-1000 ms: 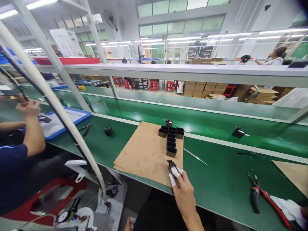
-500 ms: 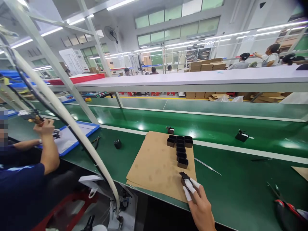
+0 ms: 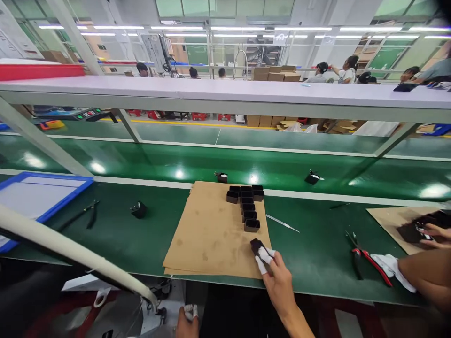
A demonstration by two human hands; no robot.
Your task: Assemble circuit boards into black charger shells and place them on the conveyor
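Observation:
White finger covers are on the fingertips of both my hands. At the lower right corner of the cardboard sheet [image 3: 207, 234], my right hand [image 3: 280, 277] grips a small black box [image 3: 257, 245], its fingers covering part of it. Further up the sheet stand several open-topped black boxes [image 3: 251, 226], set in a T-like pattern. Below the table's front edge my left hand [image 3: 187, 323] shows with its fingers curled together; whether anything is inside them is hidden. A thin metal tool like tweezers [image 3: 283, 223] lies right of the sheet.
Black parts with wires [image 3: 138, 209] sit left of the sheet and on the green belt [image 3: 169, 162] behind. Dark pliers [image 3: 79, 216] and a blue-rimmed tray [image 3: 45, 192] lie left. Red-handled pliers [image 3: 369, 258] and a co-worker's hand [image 3: 437, 234] are right. A pale hose [image 3: 70, 249] crosses lower left.
The view has swung right and down, bringing my left hand and the co-worker on the right into sight. The co-worker on the left is out of view. My right hand still holds the box.

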